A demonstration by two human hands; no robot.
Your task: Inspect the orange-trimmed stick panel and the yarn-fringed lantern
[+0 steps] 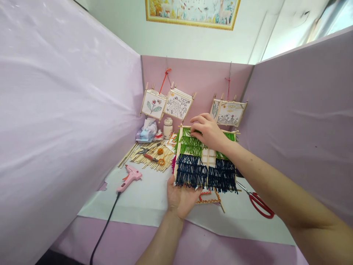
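Observation:
A wooden stick frame hung with rows of yarn fringe stands tilted in front of me. Its upper rows are green yarn (190, 145), its lower rows dark blue yarn (191, 173). Pale crossed sticks show in a gap at the middle. My left hand (180, 197) supports the frame from below, with its fingers partly hidden behind the bottom edge. Across the frame's upper part reaches my right hand (206, 129), its bent fingers and thumb closed at the green strands near the top. That hand and forearm cover part of the fringe.
A pink glue gun (131, 176) with a black cord lies at left. Bamboo sticks (138, 156), pliers (151, 158) and orange yarn (160, 151) sit behind it. Red-handled scissors (260, 204) lie at right. Drawn panels (178, 105) hang at the back; tissues (147, 132) and a jar (168, 129) stand below.

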